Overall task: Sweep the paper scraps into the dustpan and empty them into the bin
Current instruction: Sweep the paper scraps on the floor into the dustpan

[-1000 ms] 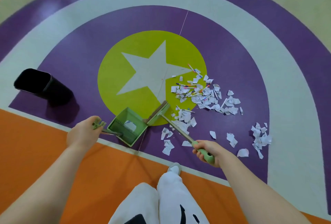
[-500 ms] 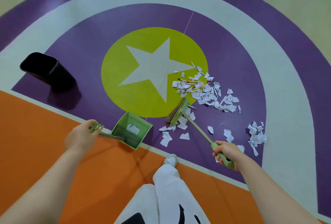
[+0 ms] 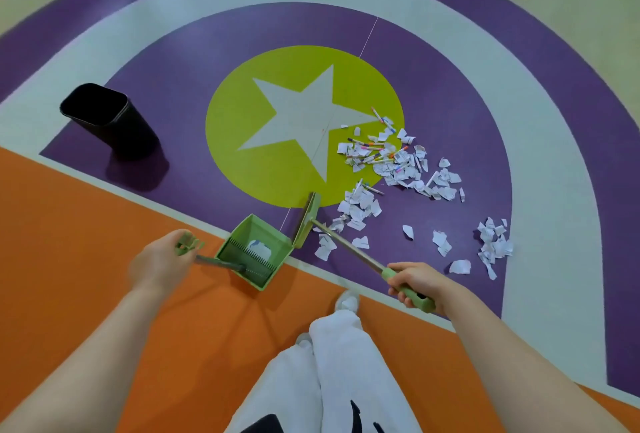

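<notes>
Head view: left hand (image 3: pixel 157 259) gripped the handle of the green plastic dustpan (image 3: pixel 254 251), which sat on the floor's orange-purple border with one scrap inside. Right hand (image 3: pixel 417 280) clutched the green broom (image 3: pixel 306 221), head touching the dustpan's mouth. White paper scraps (image 3: pixel 391 169) lay scattered on the purple band; black bin (image 3: pixel 107 119) stood well apart near the left edge.

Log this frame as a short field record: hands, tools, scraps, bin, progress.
left hand: left hand grips the dustpan handle
right hand: right hand grips the broom handle
dustpan: green dustpan on the floor, a few scraps inside
broom: broom head at the dustpan's open edge
scraps: paper scraps mostly on the floor, mixed with coloured pens
bin: black bin standing apart, beyond the left hand
progress: sweeping under way, nothing emptied yet
</notes>
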